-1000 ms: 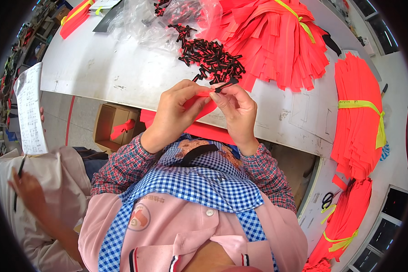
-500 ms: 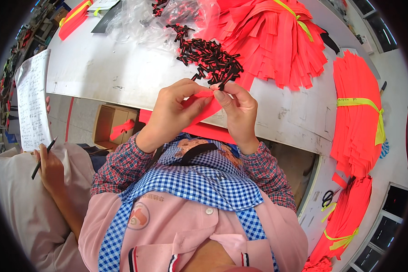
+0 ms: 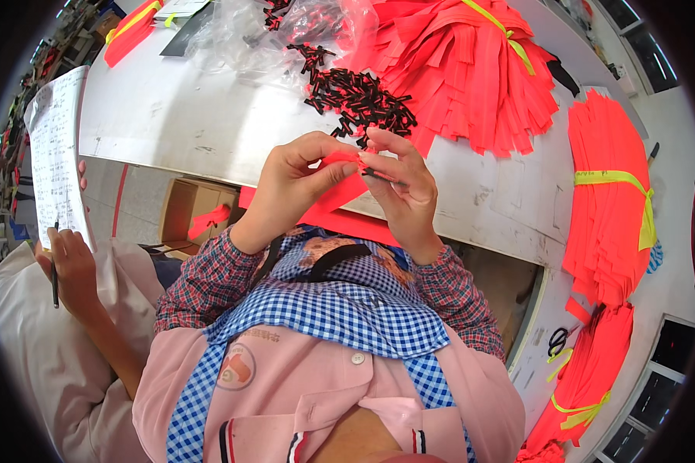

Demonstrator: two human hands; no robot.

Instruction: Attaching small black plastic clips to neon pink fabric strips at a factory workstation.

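1. Two bare hands appear in the head view, the one feed I have; I see them raised close together over the near edge of a white table (image 3: 193, 119).
2. Left hand (image 3: 289, 181): I read the grip as closed, thumb and index finger pinching a flat red strip (image 3: 341, 194). The strip slants down from the fingertips toward the table edge; part of it is hidden behind the hand.
3. Right hand (image 3: 408, 189): I read the grip as closed on a small black piece (image 3: 384, 178), held between thumb and fingers, with the index finger lifted above it. The piece lies just beside the upper end of the strip; I cannot tell whether the two are joined.
4. Beyond the fingertips, I note a pile of small black-and-red pieces (image 3: 359, 100) on the table. A clear plastic bag (image 3: 235, 38) lies near its upper left.
5. To the right of the pile, I locate a large fanned bundle of red strips (image 3: 463, 81) with a yellow tie. Farther right lie a second tied bundle (image 3: 606, 216) and a lower bundle (image 3: 594, 370); black-handled scissors (image 3: 557, 341) rest near the latter.
6. At left, I observe a co-worker's hand (image 3: 73, 270) holding a dark pen (image 3: 55, 282) at a written white sheet (image 3: 58, 154). A cardboard box (image 3: 179, 212) stands below table level.
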